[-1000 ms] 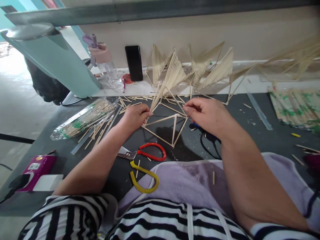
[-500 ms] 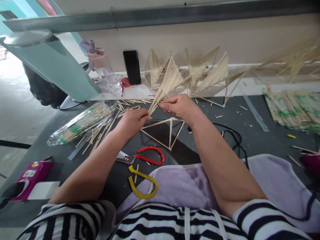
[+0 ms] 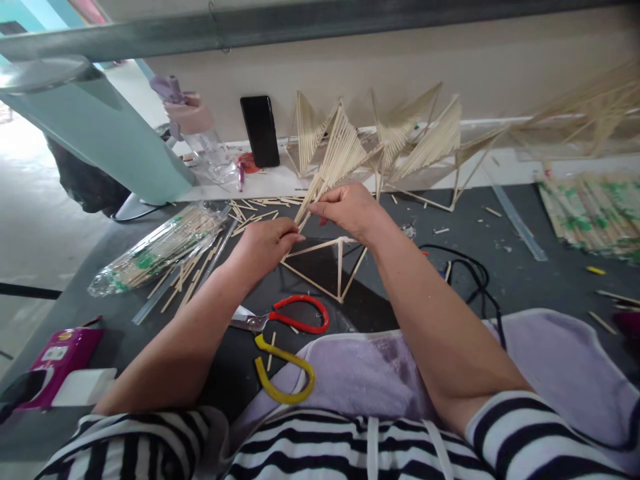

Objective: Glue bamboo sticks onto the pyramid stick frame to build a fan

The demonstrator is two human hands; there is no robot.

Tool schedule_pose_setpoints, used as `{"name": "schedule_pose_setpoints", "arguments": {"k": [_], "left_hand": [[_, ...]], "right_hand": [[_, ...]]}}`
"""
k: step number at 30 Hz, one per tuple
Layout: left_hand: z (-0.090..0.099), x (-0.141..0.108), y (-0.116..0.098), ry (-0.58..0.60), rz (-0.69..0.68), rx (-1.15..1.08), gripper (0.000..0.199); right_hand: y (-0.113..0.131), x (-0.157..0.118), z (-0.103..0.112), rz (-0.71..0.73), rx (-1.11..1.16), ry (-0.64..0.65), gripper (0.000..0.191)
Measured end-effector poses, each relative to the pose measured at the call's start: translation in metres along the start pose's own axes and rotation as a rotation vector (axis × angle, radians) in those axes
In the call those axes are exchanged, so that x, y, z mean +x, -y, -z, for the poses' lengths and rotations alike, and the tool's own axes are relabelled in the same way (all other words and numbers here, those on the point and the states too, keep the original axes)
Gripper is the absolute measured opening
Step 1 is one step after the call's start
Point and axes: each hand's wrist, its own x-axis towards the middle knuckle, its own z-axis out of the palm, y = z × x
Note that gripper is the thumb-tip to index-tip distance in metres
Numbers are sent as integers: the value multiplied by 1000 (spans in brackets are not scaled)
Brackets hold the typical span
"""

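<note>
My left hand (image 3: 263,250) is closed in a pinch at the lower end of a frame of thin wooden sticks (image 3: 341,150), whose sticks fan out row upon row behind my hands. Just to its right, my right hand (image 3: 350,210) pinches at the same narrow part of the frame; whether a separate stick is between its fingertips I cannot make out. Below the hands, an open triangular part (image 3: 313,277) of joined sticks stands on the dark table. Scissors (image 3: 300,315) with one red and one yellow handle lie nearer to me.
Loose cut sticks (image 3: 195,273) and a plastic bag of sticks (image 3: 160,247) lie at left. A phone (image 3: 260,131) leans on the wall beside a bottle (image 3: 193,127). More stick bundles (image 3: 595,213) lie right, with a black cable (image 3: 475,273) and purple cloth (image 3: 370,373) nearer.
My right hand has shifted slightly left and down, closer to my left hand. My left hand stays at the frame's lower end. The view has shifted a little.
</note>
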Motion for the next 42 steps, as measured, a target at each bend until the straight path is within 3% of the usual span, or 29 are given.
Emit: {"name": "schedule_pose_setpoints", "arguments": {"k": [7, 14, 18, 29, 37, 42], "left_hand": [[-3, 6, 20, -127, 193, -254, 28], [-20, 12, 38, 182, 373, -476, 39], [-22, 12, 35, 220, 396, -654, 34], [-21, 13, 40, 329, 280, -680, 20], [-14, 11, 40, 368, 226, -631, 20], [-6, 10, 43, 508, 171, -698, 27]], "right_hand": [[-4, 1, -2, 53, -61, -47, 32], [-8, 4, -1, 35, -43, -40, 32], [-3, 0, 3, -1, -34, -41, 29], [-10, 1, 4, 43, -38, -78, 36], [-11, 0, 0, 17, -36, -25, 32], [-13, 1, -1, 18, -36, -27, 28]]}}
